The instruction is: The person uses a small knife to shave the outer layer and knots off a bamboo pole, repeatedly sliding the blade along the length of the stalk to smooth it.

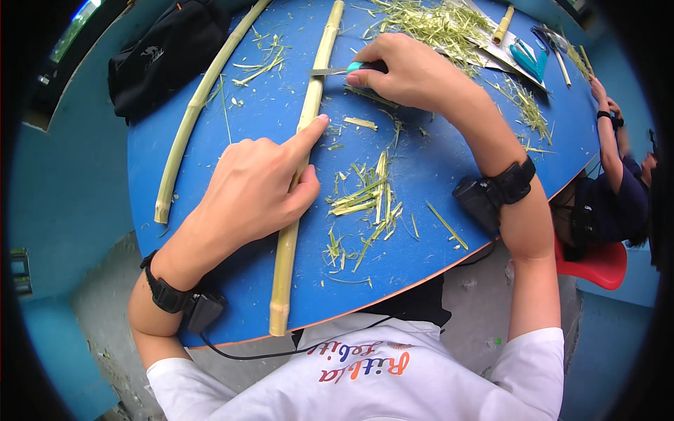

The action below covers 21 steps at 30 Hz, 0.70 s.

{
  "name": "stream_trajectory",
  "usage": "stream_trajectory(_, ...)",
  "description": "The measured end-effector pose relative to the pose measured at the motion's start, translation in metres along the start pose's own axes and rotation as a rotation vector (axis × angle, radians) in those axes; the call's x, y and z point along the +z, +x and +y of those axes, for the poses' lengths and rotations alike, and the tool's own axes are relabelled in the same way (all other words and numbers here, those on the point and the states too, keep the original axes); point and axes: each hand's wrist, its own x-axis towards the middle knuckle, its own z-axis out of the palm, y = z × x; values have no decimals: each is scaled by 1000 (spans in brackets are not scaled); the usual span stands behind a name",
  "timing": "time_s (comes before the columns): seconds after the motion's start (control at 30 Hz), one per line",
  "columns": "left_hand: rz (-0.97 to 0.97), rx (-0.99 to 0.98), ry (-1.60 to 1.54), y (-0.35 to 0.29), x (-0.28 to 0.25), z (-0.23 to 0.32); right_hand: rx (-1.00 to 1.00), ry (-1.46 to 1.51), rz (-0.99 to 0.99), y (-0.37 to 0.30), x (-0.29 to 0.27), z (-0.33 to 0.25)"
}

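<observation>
A long pale-green bamboo pole [283, 270] lies lengthwise on the blue table, its near end by the front edge. My left hand [256, 175] is closed around its middle, thumb on one side and index finger stretched along it. Farther up, my right hand [400, 70] grips a knife [358, 69] with a black and turquoise handle. The knife's blade lies across the pole, touching its surface just beyond my left fingertip. Green bamboo shavings [365, 193] are scattered on the table between my arms.
A second bamboo pole [184, 137] curves along the left of the blue table [421, 158]. A black bag [165, 56] sits at the far left. Shavings [435, 28] are heaped at the back, near a turquoise tool [528, 59]. Another person [621, 168] works at the right, beside a red chair [593, 265].
</observation>
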Motion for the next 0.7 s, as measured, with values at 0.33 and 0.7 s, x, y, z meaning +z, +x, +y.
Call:
stream_trajectory(0.33, 10, -31, 28, 3, 2, 7, 146, -99, 167, 7, -4, 28)
stream_trajectory(0.7, -28, -43, 54, 5, -1, 11, -46, -22, -102, -10, -14, -3)
